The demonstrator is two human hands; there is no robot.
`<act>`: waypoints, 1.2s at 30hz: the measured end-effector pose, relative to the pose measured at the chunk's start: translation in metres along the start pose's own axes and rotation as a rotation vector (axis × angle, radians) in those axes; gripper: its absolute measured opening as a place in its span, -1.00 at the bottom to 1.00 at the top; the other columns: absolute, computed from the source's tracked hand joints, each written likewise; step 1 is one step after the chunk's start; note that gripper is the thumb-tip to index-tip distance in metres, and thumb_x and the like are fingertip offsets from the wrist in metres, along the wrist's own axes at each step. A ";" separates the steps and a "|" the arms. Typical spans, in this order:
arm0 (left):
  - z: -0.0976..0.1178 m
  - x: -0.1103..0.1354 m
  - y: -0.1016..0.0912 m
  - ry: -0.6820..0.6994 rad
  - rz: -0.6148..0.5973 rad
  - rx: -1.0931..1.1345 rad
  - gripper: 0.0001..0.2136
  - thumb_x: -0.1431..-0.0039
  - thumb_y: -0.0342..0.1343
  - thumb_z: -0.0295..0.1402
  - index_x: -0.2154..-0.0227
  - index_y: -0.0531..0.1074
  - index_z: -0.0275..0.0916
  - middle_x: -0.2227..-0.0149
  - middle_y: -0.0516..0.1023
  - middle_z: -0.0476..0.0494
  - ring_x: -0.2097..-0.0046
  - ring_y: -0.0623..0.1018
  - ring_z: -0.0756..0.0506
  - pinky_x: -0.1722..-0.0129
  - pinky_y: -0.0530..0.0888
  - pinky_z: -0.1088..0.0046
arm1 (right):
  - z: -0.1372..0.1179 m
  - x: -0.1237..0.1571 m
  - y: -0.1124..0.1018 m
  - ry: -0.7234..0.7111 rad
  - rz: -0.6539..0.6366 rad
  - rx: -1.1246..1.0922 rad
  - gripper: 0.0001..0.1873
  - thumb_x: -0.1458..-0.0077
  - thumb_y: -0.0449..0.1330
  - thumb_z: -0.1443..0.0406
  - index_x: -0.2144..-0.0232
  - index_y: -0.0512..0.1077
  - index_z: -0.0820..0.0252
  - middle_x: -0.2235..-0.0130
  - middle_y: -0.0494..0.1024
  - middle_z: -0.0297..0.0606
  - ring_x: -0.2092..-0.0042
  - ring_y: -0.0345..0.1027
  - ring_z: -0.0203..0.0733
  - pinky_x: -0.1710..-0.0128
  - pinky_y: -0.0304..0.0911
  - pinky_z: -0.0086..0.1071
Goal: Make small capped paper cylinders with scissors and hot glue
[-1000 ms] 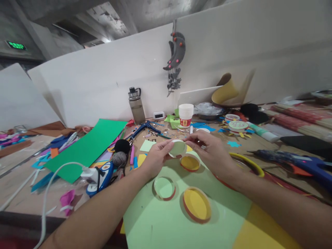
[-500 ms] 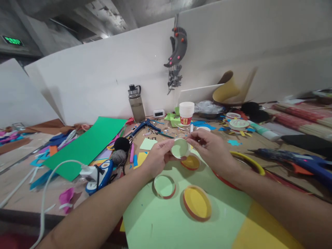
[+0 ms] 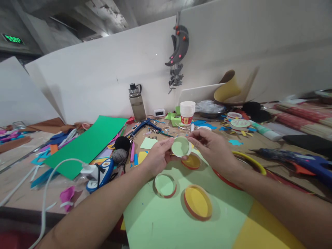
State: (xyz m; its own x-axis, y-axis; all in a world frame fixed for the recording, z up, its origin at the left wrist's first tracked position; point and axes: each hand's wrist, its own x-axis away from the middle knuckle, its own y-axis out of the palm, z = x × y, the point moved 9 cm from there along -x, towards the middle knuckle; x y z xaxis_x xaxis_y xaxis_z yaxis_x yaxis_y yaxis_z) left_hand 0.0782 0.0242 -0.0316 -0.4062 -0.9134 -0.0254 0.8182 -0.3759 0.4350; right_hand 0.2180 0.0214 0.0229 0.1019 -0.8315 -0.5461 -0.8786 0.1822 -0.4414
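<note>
Between both hands, above the sheet, is a small round paper ring with a pale green disc (image 3: 181, 146), tilted toward me. My left hand (image 3: 159, 155) pinches its left edge with thumb and fingers. The thumb and fingertips of my right hand (image 3: 212, 148) close on its upper right rim. Below, on a pale green sheet (image 3: 166, 224), lie a similar ring with a green inside (image 3: 165, 186) and a larger one with a yellow inside (image 3: 198, 202). Another yellow-filled ring (image 3: 191, 161) sits just under the hands, partly hidden.
A stack of paper cups (image 3: 187, 112) and a water bottle (image 3: 137, 103) stand at the back. Left are a green sheet (image 3: 88, 145), yarn balls and a white cable (image 3: 44, 200). A roll of yellow tape (image 3: 255, 162) and a blue glue gun (image 3: 308, 164) lie right.
The held green-disc ring has turned slightly, showing more of its right rim. Both hands keep nearly the same place; the view has shifted a little.
</note>
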 end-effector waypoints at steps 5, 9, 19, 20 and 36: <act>-0.001 -0.001 -0.002 -0.008 0.014 0.022 -0.72 -0.21 0.15 -0.23 0.19 0.57 -0.35 0.24 0.63 -0.29 0.27 0.61 -0.12 0.26 0.61 0.29 | 0.000 0.000 0.000 0.017 -0.001 -0.014 -0.83 -0.12 0.15 0.17 0.37 0.45 0.13 0.39 0.53 -0.23 0.39 0.36 -0.17 0.42 0.25 -0.30; 0.001 -0.002 -0.004 0.004 0.029 0.042 -0.75 -0.20 0.16 -0.24 0.23 0.57 -0.33 0.23 0.63 -0.28 0.27 0.60 -0.12 0.24 0.60 0.28 | -0.001 0.000 -0.001 0.013 0.003 -0.021 -0.83 -0.12 0.15 0.18 0.36 0.44 0.14 0.41 0.51 -0.25 0.41 0.33 -0.19 0.43 0.25 -0.31; 0.010 -0.001 0.000 0.125 -0.041 -0.050 -0.73 -0.15 0.22 -0.22 0.16 0.57 -0.27 0.12 0.61 -0.24 0.10 0.57 -0.16 0.07 0.52 0.26 | -0.008 0.002 0.000 -0.045 0.001 -0.028 -0.86 -0.14 0.17 0.20 0.38 0.45 0.12 0.41 0.49 -0.27 0.38 0.32 -0.19 0.40 0.25 -0.31; 0.011 -0.001 -0.001 0.142 -0.035 -0.061 -0.73 -0.14 0.22 -0.23 0.16 0.57 -0.27 0.12 0.61 -0.23 0.10 0.57 -0.15 0.07 0.51 0.28 | -0.009 0.003 0.001 -0.044 -0.002 -0.046 -0.86 -0.14 0.17 0.20 0.37 0.44 0.12 0.41 0.49 -0.27 0.38 0.33 -0.19 0.39 0.26 -0.31; 0.019 0.008 0.002 0.170 0.004 -0.062 -0.77 -0.04 0.31 -0.30 0.24 0.52 -0.26 0.23 0.58 -0.11 0.23 0.57 -0.06 0.10 0.51 0.32 | -0.019 0.004 0.004 -0.085 -0.086 -0.032 -0.82 -0.20 0.13 0.20 0.27 0.51 0.12 0.28 0.48 -0.20 0.24 0.36 -0.12 0.26 0.29 -0.25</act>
State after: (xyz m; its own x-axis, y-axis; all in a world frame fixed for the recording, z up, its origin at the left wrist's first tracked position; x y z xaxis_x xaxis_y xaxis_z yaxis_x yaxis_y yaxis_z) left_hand 0.0692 0.0194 -0.0139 -0.3324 -0.9262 -0.1780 0.8454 -0.3763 0.3790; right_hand 0.2057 0.0090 0.0320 0.2154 -0.7959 -0.5659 -0.8794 0.0938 -0.4667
